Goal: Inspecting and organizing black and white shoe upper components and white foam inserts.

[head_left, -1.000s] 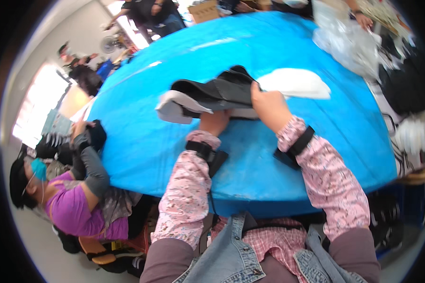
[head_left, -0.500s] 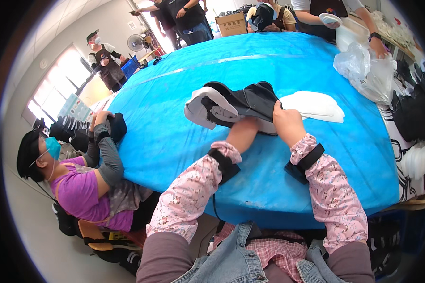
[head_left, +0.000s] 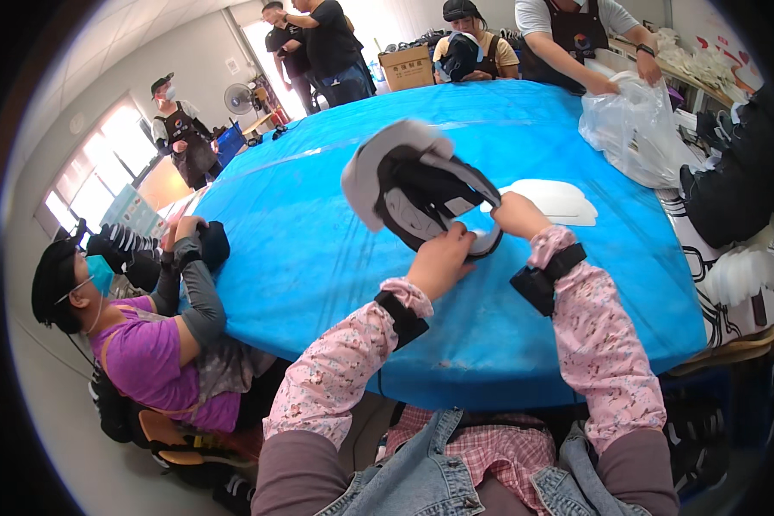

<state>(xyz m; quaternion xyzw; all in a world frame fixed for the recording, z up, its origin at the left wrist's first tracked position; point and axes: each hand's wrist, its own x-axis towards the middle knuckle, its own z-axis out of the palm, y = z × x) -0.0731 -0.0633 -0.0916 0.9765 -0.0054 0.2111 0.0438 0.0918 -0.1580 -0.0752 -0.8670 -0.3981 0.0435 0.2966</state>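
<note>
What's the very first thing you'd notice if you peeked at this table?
A black and grey shoe held up over the middle of the big blue table, sole tipped toward the camera. The left hand grips it from below and the right hand at its right end. Just behind lie white insoles, and a clear plastic bag sits at the far right edge.

Shoe (head_left: 421, 193): I have lifted it off the blue table (head_left: 301, 249), sole turned up; both hands raised.
</note>
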